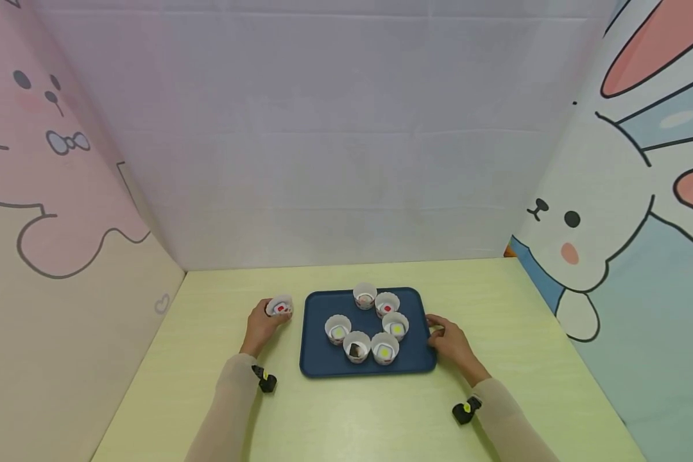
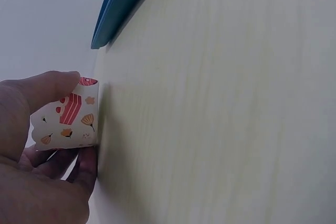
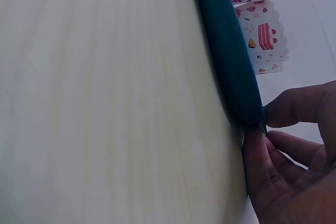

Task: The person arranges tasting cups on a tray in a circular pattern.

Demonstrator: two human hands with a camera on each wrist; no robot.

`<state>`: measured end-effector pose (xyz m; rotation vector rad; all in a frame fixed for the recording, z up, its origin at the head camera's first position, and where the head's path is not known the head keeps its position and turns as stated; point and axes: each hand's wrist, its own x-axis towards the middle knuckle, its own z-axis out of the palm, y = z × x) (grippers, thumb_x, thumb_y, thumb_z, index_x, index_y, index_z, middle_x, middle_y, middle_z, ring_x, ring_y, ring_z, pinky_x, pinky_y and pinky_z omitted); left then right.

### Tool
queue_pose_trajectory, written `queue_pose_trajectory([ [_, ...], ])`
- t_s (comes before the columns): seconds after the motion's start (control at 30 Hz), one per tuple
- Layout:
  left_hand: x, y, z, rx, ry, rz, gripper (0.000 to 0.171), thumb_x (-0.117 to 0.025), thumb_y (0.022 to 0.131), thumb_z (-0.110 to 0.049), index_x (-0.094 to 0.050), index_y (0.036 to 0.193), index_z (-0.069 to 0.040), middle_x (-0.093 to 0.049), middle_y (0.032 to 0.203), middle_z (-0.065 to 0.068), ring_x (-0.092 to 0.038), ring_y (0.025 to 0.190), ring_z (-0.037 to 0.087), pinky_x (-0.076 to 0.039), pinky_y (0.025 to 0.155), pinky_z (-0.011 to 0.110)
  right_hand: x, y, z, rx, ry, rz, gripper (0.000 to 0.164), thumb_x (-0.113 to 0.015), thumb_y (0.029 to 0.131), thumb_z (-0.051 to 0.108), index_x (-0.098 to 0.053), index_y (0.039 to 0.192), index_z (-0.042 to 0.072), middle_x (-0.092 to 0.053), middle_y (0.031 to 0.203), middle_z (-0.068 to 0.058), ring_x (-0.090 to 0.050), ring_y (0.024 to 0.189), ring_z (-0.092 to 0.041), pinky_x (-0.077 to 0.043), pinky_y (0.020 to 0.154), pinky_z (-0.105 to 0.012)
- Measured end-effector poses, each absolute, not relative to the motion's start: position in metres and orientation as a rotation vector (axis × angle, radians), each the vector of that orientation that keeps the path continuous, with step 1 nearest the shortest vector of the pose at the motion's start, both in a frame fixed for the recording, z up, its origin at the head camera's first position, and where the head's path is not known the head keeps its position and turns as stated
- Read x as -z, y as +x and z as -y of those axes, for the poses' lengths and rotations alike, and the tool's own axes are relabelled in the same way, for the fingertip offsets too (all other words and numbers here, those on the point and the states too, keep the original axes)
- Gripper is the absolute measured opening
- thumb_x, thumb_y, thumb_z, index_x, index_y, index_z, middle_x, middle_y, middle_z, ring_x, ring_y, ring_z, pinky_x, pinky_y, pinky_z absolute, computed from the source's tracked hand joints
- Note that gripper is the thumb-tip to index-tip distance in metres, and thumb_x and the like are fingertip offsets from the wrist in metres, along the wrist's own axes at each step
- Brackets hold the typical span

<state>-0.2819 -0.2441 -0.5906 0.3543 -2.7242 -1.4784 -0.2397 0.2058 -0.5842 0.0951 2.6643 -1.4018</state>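
Note:
In the head view my left hand (image 1: 261, 328) holds a white paper baking cup (image 1: 280, 304) just left of the tray, with a red and white piece inside. Its printed cake-and-flower side shows in the left wrist view, where the thumb and fingers (image 2: 52, 87) grip the cup low at the table. A dark blue rectangular tray (image 1: 317, 366) carries several similar paper cups (image 1: 356, 347) arranged in a rough ring. At the tray's right edge, my right hand (image 1: 453, 343) pinches the rim (image 3: 231, 61) between thumb and fingers.
The pale wood-patterned table (image 1: 346, 417) meets a plain white back wall (image 1: 335, 160). Cartoon-printed panels stand on both sides, with a rabbit (image 1: 589, 244) on the right one. Inside the tray's cups lie small pieces with yellow, red or dark faces.

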Motion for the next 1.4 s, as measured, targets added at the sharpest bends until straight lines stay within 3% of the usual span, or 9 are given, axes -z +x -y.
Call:
queue_pose_trajectory([
  [0.7,0.583,-0.271,0.252,1.434,0.319,2.711,0.059,-0.078,0.082,-0.026,-0.054,0.129,-0.002,-0.063,0.118,0.020,-0.058,0.099,0.028,-0.044,0.075,0.029,0.583,-0.239,-0.206,1.394,0.087,-2.673,0.064,-0.060,0.075,-0.005,-0.052,0.138,0.001,-0.063,0.123,-0.022,-0.058,0.076,-0.015,-0.044,0.066,-0.027],
  [1.17,0.557,-0.263,0.248,1.474,0.240,2.652,0.060,-0.075,0.082,-0.026,-0.052,0.133,-0.006,-0.062,0.117,0.017,-0.056,0.095,0.025,-0.044,0.073,0.028,0.580,-0.238,-0.205,1.396,0.095,-2.678,0.064,-0.060,0.073,-0.005,-0.053,0.137,0.000,-0.063,0.122,-0.022,-0.057,0.076,-0.014,-0.044,0.065,-0.027],
  [1.4,0.545,-0.261,0.243,1.501,0.196,2.656,0.061,-0.076,0.083,-0.029,-0.051,0.135,-0.010,-0.061,0.121,0.015,-0.057,0.103,0.026,-0.046,0.075,0.027,0.581,-0.238,-0.204,1.382,0.091,-2.681,0.064,-0.060,0.074,-0.005,-0.053,0.138,0.000,-0.063,0.123,-0.022,-0.058,0.076,-0.014,-0.044,0.065,-0.027],
])
